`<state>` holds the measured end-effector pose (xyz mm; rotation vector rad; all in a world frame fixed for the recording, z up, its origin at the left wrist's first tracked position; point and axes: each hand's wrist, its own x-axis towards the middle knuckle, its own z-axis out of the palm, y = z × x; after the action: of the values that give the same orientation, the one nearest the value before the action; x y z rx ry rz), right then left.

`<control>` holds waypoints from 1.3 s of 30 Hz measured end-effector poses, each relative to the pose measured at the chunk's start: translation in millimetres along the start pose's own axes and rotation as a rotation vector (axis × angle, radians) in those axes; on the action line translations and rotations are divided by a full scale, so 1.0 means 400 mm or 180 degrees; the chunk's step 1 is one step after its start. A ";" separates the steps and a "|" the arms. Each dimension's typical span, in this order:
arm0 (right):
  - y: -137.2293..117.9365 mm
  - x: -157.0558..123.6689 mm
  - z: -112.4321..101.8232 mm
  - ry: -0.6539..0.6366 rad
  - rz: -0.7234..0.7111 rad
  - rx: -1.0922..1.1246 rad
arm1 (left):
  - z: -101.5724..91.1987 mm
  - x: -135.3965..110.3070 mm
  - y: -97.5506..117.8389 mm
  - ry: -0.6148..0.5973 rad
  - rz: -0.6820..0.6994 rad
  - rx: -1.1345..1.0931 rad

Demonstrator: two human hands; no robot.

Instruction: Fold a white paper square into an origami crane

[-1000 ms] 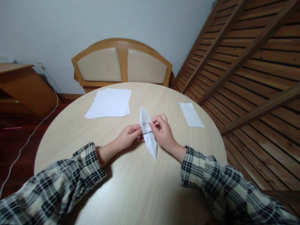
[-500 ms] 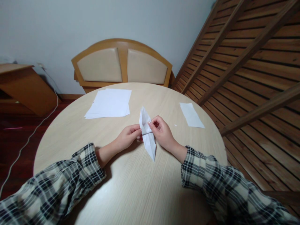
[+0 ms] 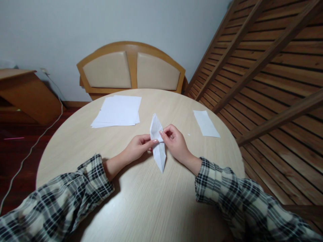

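Observation:
A folded white paper [image 3: 159, 155], long and pointed at both ends with a crease across its middle, is held between my two hands above the table. My left hand [image 3: 138, 147] pinches its left edge, the thumb lying on top near the middle crease and the fingers partly hidden behind. From the right, my right hand [image 3: 176, 142] grips the upper half's edge between thumb and curled index finger. One tip of the paper points away from me, the other toward me.
A stack of white sheets [image 3: 118, 111] lies on the round wooden table [image 3: 141, 208] at the back left. At the right are a white paper strip [image 3: 206, 123] and a tiny paper scrap [image 3: 189, 134]. Beyond the table stands a padded headboard [image 3: 131, 67]; slatted wood [image 3: 272, 84] rises at the right.
My left thumb has moved right onto the paper's face near the middle crease. The folded paper has flattened and its lower tip has shifted slightly left. My right hand has barely moved.

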<state>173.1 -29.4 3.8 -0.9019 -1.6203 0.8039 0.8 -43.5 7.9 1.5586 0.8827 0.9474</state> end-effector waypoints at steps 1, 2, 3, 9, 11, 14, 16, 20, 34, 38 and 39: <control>0.001 0.000 0.000 0.0008 -0.0005 0.0030 | 0.000 0.000 0.001 0.0017 0.0003 0.0020; 0.003 0.000 0.000 0.0016 -0.0007 0.0057 | 0.001 0.000 0.002 0.0043 0.0001 0.0037; 0.004 0.000 0.000 0.0022 -0.0004 0.0077 | 0.001 0.000 0.003 0.0076 -0.0007 0.0052; 0.004 0.002 0.001 -0.0043 0.0081 -0.0002 | 0.003 -0.001 0.000 0.0260 -0.0051 0.0102; 0.003 0.002 0.001 -0.0064 0.0086 0.0059 | 0.002 -0.001 -0.004 0.0304 -0.0069 0.0110; 0.004 0.003 0.002 -0.0055 0.0103 0.0290 | 0.000 0.000 -0.010 0.0364 -0.0093 0.0030; 0.007 0.003 0.001 -0.0077 0.0192 0.0407 | -0.001 0.001 -0.014 0.0418 -0.0085 -0.0027; 0.016 -0.001 0.002 -0.0479 0.0460 0.0275 | -0.003 0.004 -0.021 0.0549 -0.0030 -0.0053; 0.019 -0.007 0.010 -0.0837 0.0392 0.0112 | 0.001 0.003 -0.016 0.0479 -0.0038 -0.0042; 0.023 -0.010 0.011 -0.0844 0.0364 0.0115 | 0.002 0.003 -0.015 0.0479 -0.0053 -0.0092; 0.024 -0.011 0.012 -0.0849 0.0369 0.0117 | 0.002 0.003 -0.016 0.0472 -0.0050 -0.0126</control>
<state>170.7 -29.0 -7.6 -0.8980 -1.7885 1.0680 1.8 -41.7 1.8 1.4599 0.9726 1.0736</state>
